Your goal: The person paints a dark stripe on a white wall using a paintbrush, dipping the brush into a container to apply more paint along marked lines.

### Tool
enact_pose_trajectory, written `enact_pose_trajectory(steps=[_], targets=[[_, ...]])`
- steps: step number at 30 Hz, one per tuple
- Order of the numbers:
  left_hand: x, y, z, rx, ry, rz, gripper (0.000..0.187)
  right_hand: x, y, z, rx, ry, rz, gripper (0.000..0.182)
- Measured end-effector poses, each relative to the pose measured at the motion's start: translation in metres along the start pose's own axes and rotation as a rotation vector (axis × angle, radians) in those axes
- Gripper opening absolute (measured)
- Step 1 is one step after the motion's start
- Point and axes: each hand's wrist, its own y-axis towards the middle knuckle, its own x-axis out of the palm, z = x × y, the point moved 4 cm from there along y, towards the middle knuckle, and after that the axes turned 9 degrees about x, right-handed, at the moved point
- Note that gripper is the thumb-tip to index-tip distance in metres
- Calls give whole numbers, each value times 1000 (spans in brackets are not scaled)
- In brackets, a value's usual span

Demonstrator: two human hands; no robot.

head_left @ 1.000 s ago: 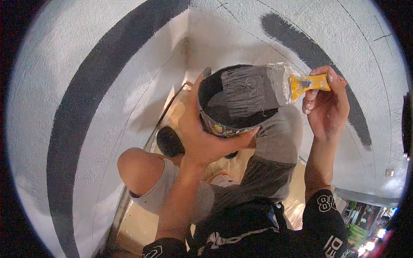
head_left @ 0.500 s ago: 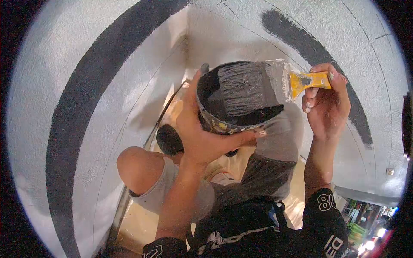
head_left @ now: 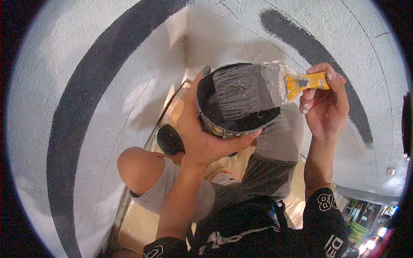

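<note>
Grey paint [head_left: 251,101] coats the brush [head_left: 275,84] pinched in your right grip [head_left: 325,109]; your left grip [head_left: 195,139] clasps the pot [head_left: 215,128]. Drips (bristles [head_left: 234,92] look heavily loaded) could mark your shorts [head_left: 277,144].

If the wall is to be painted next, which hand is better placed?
The right hand, probably: it holds the brush by its handle, while the left hand supports the bucket.

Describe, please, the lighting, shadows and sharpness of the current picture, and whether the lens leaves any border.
Head view: round lens border, with black corners; head view: soft shadow on the left wall, beyond the bucket; head view: glaring lights at lower right, among clutter too blurred to identify; head view: brush fairly sharp, bristle streaks readable.
</note>
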Motion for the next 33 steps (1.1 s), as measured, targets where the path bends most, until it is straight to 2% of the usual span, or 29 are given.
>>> enact_pose_trajectory(steps=[2,8,10,11,13,21,23,28,33], targets=[[0,0,0,45,50,-5,105,-1,0,0,-10,-50,-31,35],[1,0,-1,-31,30,1,105,1,0,1,1,3,23,34],[1,1,-2,106,-16,53,105,1,0,1,-27,-16,8,34],[2,3,-1,104,-17,53,105,0,0,1,-53,-34,-7,34],[2,8,7,246,81,47,105,-2,-1,0,-51,-33,-8,35],[21,6,7,203,1,54,107,-16,-11,-7,-71,-55,57,36],[24,5,5,201,-25,53,107,-23,-9,-6,-88,30,-87,35],[26,6,11,247,106,-9,108,-31,-10,-2,-82,57,-40,35],[26,5,6,243,14,6,109,-31,-8,-1,-80,34,-99,35]])
